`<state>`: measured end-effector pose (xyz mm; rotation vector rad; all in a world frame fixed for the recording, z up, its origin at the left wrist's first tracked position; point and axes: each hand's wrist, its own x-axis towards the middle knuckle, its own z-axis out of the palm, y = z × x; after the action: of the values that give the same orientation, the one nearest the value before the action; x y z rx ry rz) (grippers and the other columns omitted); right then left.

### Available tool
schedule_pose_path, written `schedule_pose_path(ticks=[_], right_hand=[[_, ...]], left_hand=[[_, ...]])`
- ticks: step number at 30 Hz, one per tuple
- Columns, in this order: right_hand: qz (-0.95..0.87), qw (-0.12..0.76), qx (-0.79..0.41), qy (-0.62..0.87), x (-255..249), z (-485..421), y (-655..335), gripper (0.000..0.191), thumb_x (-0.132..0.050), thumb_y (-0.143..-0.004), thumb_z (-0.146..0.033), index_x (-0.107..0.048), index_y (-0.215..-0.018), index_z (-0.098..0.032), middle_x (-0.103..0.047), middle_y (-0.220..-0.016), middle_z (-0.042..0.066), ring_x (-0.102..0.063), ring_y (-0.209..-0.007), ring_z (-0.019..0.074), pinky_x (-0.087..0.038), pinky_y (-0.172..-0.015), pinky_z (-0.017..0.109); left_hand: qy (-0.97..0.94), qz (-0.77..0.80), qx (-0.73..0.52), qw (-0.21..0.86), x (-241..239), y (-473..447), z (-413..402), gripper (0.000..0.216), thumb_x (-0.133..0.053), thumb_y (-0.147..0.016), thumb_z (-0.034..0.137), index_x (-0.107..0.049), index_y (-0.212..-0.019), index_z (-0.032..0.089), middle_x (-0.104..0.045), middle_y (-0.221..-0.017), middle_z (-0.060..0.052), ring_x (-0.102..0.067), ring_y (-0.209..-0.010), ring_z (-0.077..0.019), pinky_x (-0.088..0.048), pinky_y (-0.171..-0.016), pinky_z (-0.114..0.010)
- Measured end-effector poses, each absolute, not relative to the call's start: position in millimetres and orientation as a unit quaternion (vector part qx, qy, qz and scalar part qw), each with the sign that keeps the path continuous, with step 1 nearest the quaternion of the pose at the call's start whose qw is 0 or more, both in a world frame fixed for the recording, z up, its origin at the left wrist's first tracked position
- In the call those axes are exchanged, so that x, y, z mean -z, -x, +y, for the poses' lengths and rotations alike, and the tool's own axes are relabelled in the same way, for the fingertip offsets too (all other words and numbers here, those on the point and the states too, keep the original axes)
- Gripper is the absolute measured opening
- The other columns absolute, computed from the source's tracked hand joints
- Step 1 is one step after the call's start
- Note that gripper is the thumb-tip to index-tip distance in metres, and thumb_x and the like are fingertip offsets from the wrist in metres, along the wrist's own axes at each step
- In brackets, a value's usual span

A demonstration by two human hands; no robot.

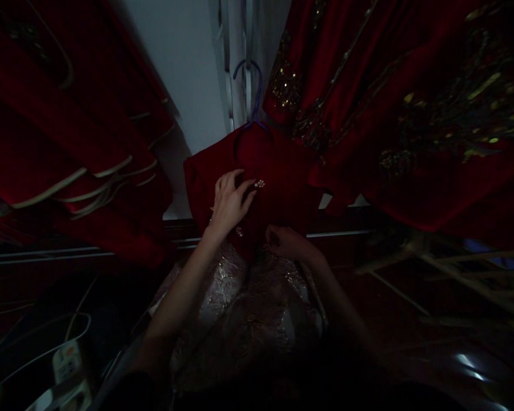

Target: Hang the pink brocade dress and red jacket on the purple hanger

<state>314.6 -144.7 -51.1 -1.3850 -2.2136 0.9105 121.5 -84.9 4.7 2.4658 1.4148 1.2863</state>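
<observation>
A red garment [289,171] hangs in front of me on a purple hanger [258,94]. My left hand [230,201] lies over its front, fingers apart. The index fingertip is right beside a small flower-shaped ornament [261,184] with pale beads. A second such ornament [240,231] sits lower, below that hand. My right hand [285,242] is closed at the lower part of the garment, its fingers curled inward; whatever they pinch is hidden in the dark. Shiny patterned pale fabric [223,279] lies across my lap beneath both hands.
Red clothes with gold trim [68,142] hang at the left. More red clothes with gold sequins [445,125] crowd the right side. A slatted rack or chair [454,262] stands at the lower right, and a dark rimmed bin [85,325] at the lower left. Lighting is very dim.
</observation>
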Motion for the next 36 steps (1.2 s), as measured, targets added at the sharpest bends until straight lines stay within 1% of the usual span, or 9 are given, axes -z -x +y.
schedule_pose_path(ticks=[3, 6, 15, 18, 21, 24, 26, 31, 36], right_hand=[[-0.786, 0.182, -0.326, 0.492, 51.9, -144.7, -317.7, 0.015, -0.055, -0.067, -0.010, -0.056, -0.077, -0.020, -0.063, -0.068, -0.003, -0.059, -0.062, 0.0114, -0.038, -0.055, 0.019], [-0.789, 0.184, -0.320, 0.490, 54.7, -143.6, -322.4, 0.015, -0.055, -0.066, -0.010, -0.055, -0.077, -0.020, -0.063, -0.070, -0.002, -0.060, -0.063, 0.0118, -0.037, -0.055, 0.019], [-0.784, 0.190, -0.338, 0.485, 60.0, -141.7, -325.9, 0.015, -0.059, -0.068, -0.012, -0.056, -0.080, -0.020, -0.063, -0.070, -0.002, -0.060, -0.063, 0.0122, -0.040, -0.055, 0.021], [-0.776, 0.256, -0.356, 0.454, 49.8, -140.3, -321.9, 0.013, -0.058, -0.072, -0.014, -0.057, -0.084, -0.020, -0.064, -0.074, -0.001, -0.061, -0.067, 0.0123, -0.046, -0.061, 0.023], [-0.741, 0.387, -0.343, 0.429, 27.7, -133.3, -313.0, 0.007, -0.056, -0.079, -0.019, -0.057, -0.086, -0.021, -0.063, -0.083, 0.000, -0.062, -0.076, 0.0129, -0.052, -0.073, 0.028], [-0.679, 0.534, -0.299, 0.405, 0.0, -118.0, -298.3, 0.005, -0.056, -0.082, -0.022, -0.055, -0.087, -0.022, -0.061, -0.093, 0.002, -0.061, -0.091, 0.0142, -0.054, -0.084, 0.031], [-0.656, 0.593, -0.282, 0.373, -17.2, -105.9, -286.7, 0.007, -0.056, -0.082, -0.022, -0.054, -0.089, -0.023, -0.060, -0.100, 0.002, -0.060, -0.102, 0.0149, -0.053, -0.090, 0.033], [-0.667, 0.611, -0.264, 0.336, -41.6, -89.4, -266.3, 0.009, -0.057, -0.082, -0.019, -0.054, -0.090, -0.023, -0.060, -0.101, 0.002, -0.059, -0.104, 0.0144, -0.052, -0.095, 0.034], [-0.675, 0.606, -0.249, 0.339, -32.2, -89.1, -272.0, 0.009, -0.057, -0.083, -0.019, -0.055, -0.091, -0.022, -0.061, -0.100, 0.002, -0.060, -0.101, 0.0144, -0.052, -0.095, 0.034]], left_hand=[[-0.829, 0.429, -0.356, -0.046, -15.7, -122.1, -71.1, 0.024, -0.056, -0.086, 0.028, -0.065, -0.108, 0.021, -0.050, -0.128, -0.010, -0.040, -0.125, -0.0294, -0.022, -0.111, -0.054], [-0.862, 0.390, -0.317, -0.059, -24.4, -121.7, -59.2, 0.019, -0.056, -0.085, 0.024, -0.067, -0.100, 0.022, -0.055, -0.119, -0.009, -0.043, -0.120, -0.0284, -0.015, -0.113, -0.056], [-0.882, 0.360, -0.303, -0.036, -36.3, -114.7, -56.4, 0.013, -0.059, -0.081, 0.029, -0.065, -0.088, 0.020, -0.064, -0.100, -0.004, -0.052, -0.106, -0.0228, -0.014, -0.113, -0.054], [-0.890, 0.325, -0.313, -0.060, -32.9, -110.7, -52.9, 0.013, -0.056, -0.084, 0.030, -0.065, -0.089, 0.021, -0.065, -0.089, -0.001, -0.056, -0.099, -0.0195, -0.012, -0.114, -0.056], [-0.905, 0.274, -0.313, -0.090, -29.6, -107.4, -46.5, 0.015, -0.051, -0.088, 0.027, -0.065, -0.091, 0.021, -0.067, -0.088, 0.000, -0.059, -0.097, -0.0176, -0.012, -0.116, -0.058], [-0.917, 0.242, -0.296, -0.118, -29.1, -106.9, -42.3, 0.019, -0.047, -0.089, 0.023, -0.066, -0.091, 0.022, -0.067, -0.089, 0.000, -0.060, -0.098, -0.0165, -0.013, -0.117, -0.058], [-0.918, 0.240, -0.287, -0.132, -30.1, -108.0, -41.8, 0.020, -0.046, -0.090, 0.023, -0.066, -0.092, 0.022, -0.067, -0.087, 0.000, -0.060, -0.097, -0.0164, -0.016, -0.118, -0.057], [-0.901, 0.296, -0.279, -0.151, -32.8, -109.9, -43.8, 0.022, -0.048, -0.090, 0.028, -0.065, -0.098, 0.017, -0.067, -0.085, -0.004, -0.060, -0.094, -0.0194, -0.021, -0.116, -0.058], [-0.897, 0.317, -0.253, -0.174, -34.5, -109.3, -43.6, 0.026, -0.043, -0.091, 0.029, -0.065, -0.090, 0.015, -0.066, -0.077, -0.006, -0.060, -0.093, -0.0222, -0.021, -0.115, -0.058]])
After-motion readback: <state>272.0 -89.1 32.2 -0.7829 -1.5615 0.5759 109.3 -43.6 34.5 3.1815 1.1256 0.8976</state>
